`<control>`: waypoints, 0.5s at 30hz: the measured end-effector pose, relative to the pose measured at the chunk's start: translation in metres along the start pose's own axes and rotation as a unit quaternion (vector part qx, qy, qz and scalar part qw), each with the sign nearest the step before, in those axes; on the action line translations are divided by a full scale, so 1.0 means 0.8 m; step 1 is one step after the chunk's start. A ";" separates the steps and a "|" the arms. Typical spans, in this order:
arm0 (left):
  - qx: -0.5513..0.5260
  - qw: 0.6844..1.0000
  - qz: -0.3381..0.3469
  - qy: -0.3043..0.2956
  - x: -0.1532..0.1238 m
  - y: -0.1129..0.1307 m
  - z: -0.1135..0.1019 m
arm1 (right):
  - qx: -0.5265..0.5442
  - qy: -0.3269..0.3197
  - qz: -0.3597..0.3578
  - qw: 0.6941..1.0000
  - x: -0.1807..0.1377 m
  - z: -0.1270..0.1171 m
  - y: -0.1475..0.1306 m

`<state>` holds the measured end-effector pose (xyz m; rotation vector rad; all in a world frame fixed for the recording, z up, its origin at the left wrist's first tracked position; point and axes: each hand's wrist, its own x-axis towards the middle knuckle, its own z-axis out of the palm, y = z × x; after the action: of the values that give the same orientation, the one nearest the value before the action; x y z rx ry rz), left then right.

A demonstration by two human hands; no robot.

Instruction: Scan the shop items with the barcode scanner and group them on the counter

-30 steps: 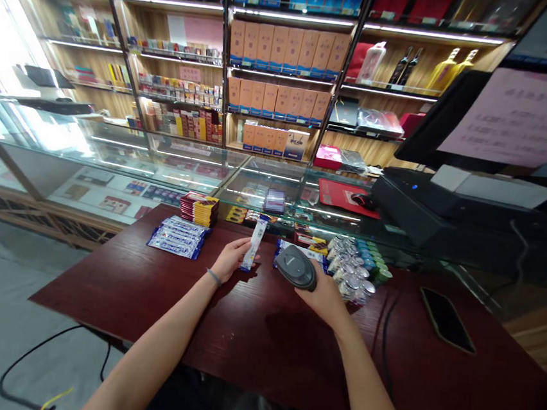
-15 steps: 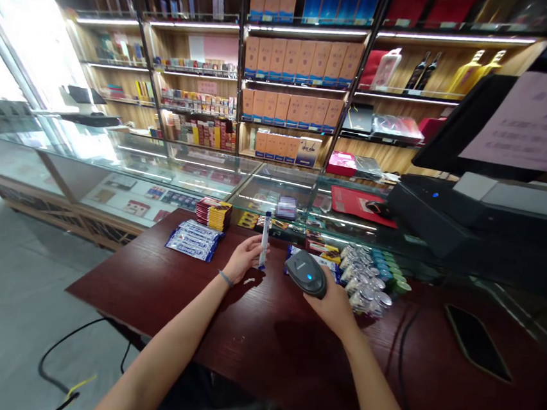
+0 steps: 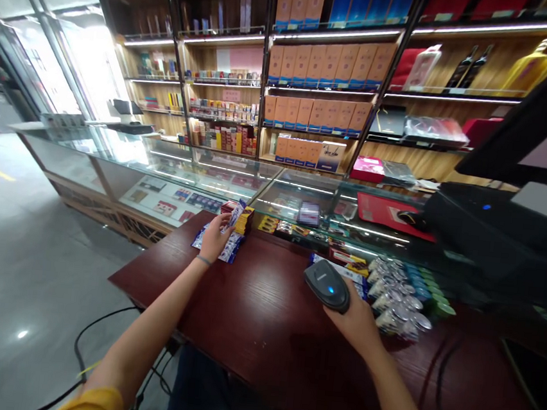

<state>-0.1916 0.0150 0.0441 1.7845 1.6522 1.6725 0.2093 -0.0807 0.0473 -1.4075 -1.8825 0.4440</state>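
My left hand (image 3: pixel 214 238) is stretched out to the far left of the dark red table (image 3: pixel 262 320), holding a narrow blue and white packet (image 3: pixel 236 214) by its lower end. The packet hangs just above a pile of similar blue and white packets (image 3: pixel 227 252). My right hand (image 3: pixel 354 316) grips a dark grey barcode scanner (image 3: pixel 326 285) with a blue light on its head. The scanner points towards the table's middle.
A stack of red and yellow packs (image 3: pixel 245 219) stands behind the blue pile. Several small tins (image 3: pixel 397 301) and green-capped items (image 3: pixel 427 292) lie right of the scanner. A glass counter (image 3: pixel 256 184) runs behind the table, with a till machine (image 3: pixel 498 233) at right. Cables trail on the floor.
My left hand has carried the narrow packet from in front of the scanner out to the left, over the blue and white pile. The camera has swung left; the scanner hand stayed put.
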 end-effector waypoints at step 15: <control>0.292 0.902 0.173 -0.267 0.031 -0.082 -0.063 | -0.041 -0.016 -0.010 0.999 0.002 0.020 0.000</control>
<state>-0.2746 0.0322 0.0273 2.6352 1.7328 0.6503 0.1975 -0.0771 0.0368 -1.4411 -1.9588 0.3851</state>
